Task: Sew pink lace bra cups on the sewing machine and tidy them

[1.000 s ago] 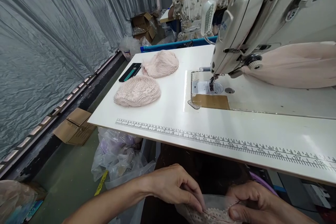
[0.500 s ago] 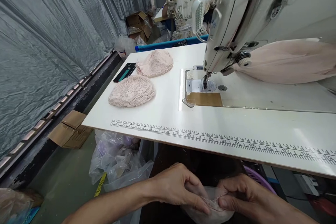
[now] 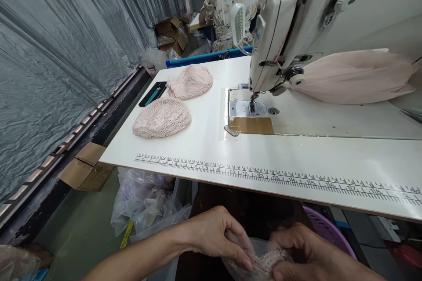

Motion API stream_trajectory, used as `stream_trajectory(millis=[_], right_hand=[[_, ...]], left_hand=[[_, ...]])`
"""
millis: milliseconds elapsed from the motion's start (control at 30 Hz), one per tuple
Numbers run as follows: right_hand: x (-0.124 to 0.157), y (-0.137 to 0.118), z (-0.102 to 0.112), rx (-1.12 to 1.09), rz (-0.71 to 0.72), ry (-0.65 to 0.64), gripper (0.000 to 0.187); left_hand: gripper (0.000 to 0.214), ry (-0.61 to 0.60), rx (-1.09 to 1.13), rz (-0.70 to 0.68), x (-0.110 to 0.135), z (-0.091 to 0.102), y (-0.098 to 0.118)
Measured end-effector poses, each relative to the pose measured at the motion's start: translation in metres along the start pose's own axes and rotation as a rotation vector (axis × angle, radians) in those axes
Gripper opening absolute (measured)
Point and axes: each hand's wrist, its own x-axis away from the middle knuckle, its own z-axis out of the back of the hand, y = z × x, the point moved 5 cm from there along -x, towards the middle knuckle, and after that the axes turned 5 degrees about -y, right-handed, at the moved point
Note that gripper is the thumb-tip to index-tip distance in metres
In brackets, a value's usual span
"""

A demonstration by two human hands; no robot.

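Note:
Below the table's front edge, my left hand (image 3: 221, 238) pinches one side of a pale pink lace-edged piece of sheer fabric (image 3: 263, 261). On its other side my right hand (image 3: 298, 250) grips the same piece between thumb and fingers. The lace edge stretches between both hands, and the lower part of the fabric runs out of view. On the white table (image 3: 198, 149) lie two pink lace cups, the nearer one (image 3: 161, 117) and the farther one (image 3: 191, 81). A white sewing machine (image 3: 273, 39) stands to the right, its presser foot (image 3: 252, 104) over the needle plate.
A bundle of pink fabric (image 3: 352, 77) lies under the machine's arm. A black and teal flat case (image 3: 153, 94) is beside the cups. Plastic bags (image 3: 145, 199), a cardboard box (image 3: 87, 167) and a purple basket (image 3: 329, 230) sit below the table. Another person (image 3: 231, 4) is behind.
Both hands have shifted slightly, and more of the lace edge shows between them. The view has turned a little, so the table and machine appear farther left.

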Motion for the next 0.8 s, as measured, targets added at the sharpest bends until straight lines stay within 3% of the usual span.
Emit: stream_trajectory(millis=[200,600,800], right_hand=[[0.003,-0.005,0.001,0.044,-0.023,0.046,0.018],[0.007,0.013,-0.001,0.080,-0.071,0.108,0.015],[0.008,0.000,-0.002,0.079,-0.025,0.108,0.010]], left_hand=[[0.045,0.046,-0.010,0.023,0.004,0.002,-0.003],[0.052,0.089,-0.004,0.030,0.006,0.002,-0.004],[0.044,0.080,-0.123,-0.016,0.011,0.000,0.006]])
